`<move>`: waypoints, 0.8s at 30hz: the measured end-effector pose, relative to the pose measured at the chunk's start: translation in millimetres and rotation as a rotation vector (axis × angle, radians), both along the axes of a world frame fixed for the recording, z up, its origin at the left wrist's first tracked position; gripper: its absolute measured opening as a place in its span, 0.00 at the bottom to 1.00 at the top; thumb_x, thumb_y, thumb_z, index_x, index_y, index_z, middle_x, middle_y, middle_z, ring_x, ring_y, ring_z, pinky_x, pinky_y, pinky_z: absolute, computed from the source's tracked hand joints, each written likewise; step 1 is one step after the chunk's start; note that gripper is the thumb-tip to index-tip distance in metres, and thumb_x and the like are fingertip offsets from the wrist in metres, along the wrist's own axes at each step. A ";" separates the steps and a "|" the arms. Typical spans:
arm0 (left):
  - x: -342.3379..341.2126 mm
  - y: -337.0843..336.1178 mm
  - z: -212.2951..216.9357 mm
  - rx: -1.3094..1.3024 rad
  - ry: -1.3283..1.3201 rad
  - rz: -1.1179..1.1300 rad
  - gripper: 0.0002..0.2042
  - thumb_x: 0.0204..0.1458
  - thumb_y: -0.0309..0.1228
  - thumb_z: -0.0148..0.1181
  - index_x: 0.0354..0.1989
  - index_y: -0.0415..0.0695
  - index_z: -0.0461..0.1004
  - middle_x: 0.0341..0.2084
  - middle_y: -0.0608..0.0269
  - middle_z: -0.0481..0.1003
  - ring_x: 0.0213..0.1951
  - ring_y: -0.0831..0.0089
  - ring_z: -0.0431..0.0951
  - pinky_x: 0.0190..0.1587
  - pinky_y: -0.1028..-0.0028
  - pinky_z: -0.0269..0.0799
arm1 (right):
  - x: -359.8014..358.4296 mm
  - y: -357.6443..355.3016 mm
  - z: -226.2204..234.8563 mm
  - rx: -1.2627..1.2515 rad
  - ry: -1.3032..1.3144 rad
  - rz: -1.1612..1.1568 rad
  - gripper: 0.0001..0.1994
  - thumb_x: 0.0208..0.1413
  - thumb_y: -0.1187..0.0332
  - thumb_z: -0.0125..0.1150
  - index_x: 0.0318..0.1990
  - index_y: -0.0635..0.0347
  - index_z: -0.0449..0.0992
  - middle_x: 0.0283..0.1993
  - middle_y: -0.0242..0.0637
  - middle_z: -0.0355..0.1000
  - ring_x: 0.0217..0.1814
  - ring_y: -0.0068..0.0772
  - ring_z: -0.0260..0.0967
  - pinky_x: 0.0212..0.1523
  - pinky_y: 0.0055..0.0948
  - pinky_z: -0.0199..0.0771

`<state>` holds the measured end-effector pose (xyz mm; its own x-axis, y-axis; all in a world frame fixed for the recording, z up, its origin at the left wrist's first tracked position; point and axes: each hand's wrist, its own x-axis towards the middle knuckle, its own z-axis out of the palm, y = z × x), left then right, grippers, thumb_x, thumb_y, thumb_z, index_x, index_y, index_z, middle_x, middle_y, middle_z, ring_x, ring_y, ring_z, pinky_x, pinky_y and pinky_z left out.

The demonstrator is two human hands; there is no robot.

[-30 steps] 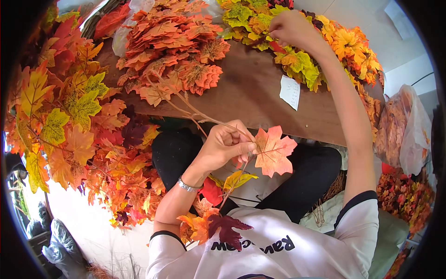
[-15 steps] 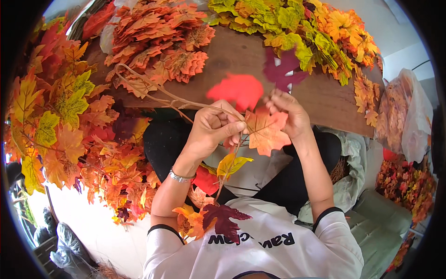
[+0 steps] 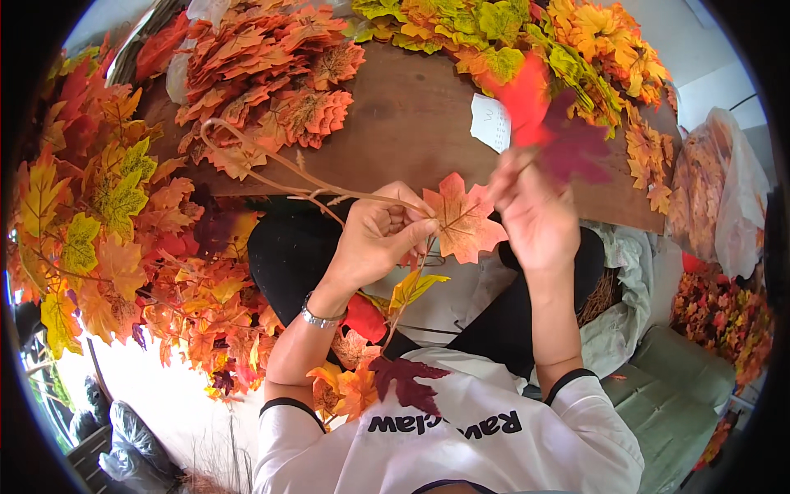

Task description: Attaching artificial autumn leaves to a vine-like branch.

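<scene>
Pinched in my left hand [image 3: 380, 237] is a bendy brown artificial branch [image 3: 300, 174], looped at its far left end. At my left fingertips an orange maple leaf [image 3: 462, 221] sits on the branch. Lower along the stem hang a yellow leaf [image 3: 414, 287], a red leaf [image 3: 364, 319], orange leaves [image 3: 357, 392] and a dark maroon leaf [image 3: 408, 384] over my shirt. My right hand [image 3: 539, 216], blurred and raised to the right of the orange leaf, is closed on a bright red leaf [image 3: 525, 100] and a maroon leaf [image 3: 574, 142], both smeared by motion.
On the brown wooden table [image 3: 403, 123] are stacked orange leaves [image 3: 262, 70], green-yellow leaves [image 3: 504, 23], yellow-orange leaves [image 3: 605, 37] and a white paper slip [image 3: 487, 123]. Leafy branches [image 3: 123, 206] crowd my left side. A clear plastic bag [image 3: 731, 198] stands right.
My right hand has moved rightward from the orange leaf, taking the red leaf and maroon leaf along. The paper slip is now uncovered. My left hand keeps its pinch on the branch.
</scene>
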<state>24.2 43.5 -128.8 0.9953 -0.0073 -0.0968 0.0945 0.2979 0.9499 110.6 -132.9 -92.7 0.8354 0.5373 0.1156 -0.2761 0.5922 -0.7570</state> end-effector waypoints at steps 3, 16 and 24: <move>-0.6 -0.9 1.3 -0.019 -0.131 0.021 0.05 0.50 0.23 0.57 0.29 0.37 0.66 0.22 0.63 0.73 0.20 0.83 0.71 0.18 0.85 0.66 | -21.0 15.1 -15.1 -0.091 0.132 0.032 0.07 0.53 0.73 0.55 0.37 0.66 0.71 0.35 0.37 0.69 0.35 0.27 0.67 0.38 0.31 0.69; -1.6 1.3 -1.7 -0.101 -0.147 0.059 0.06 0.50 0.24 0.57 0.31 0.37 0.66 0.19 0.63 0.71 0.21 0.83 0.71 0.19 0.85 0.67 | -38.0 40.4 -41.5 0.155 0.678 0.246 0.13 0.54 0.64 0.56 0.38 0.67 0.69 0.26 0.39 0.67 0.25 0.37 0.67 0.31 0.32 0.69; -1.9 2.3 2.6 -0.106 -0.132 0.056 0.05 0.50 0.23 0.56 0.31 0.37 0.66 0.19 0.63 0.71 0.21 0.82 0.71 0.22 0.84 0.68 | -40.3 43.4 -42.3 0.144 0.643 0.215 0.13 0.53 0.63 0.56 0.38 0.66 0.69 0.25 0.38 0.67 0.25 0.38 0.67 0.29 0.31 0.69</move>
<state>22.3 45.8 -126.2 0.9984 0.0449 0.0331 -0.0483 0.3983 0.9160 70.4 -89.5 -134.9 0.6389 0.7149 -0.2842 -0.7659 0.5563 -0.3223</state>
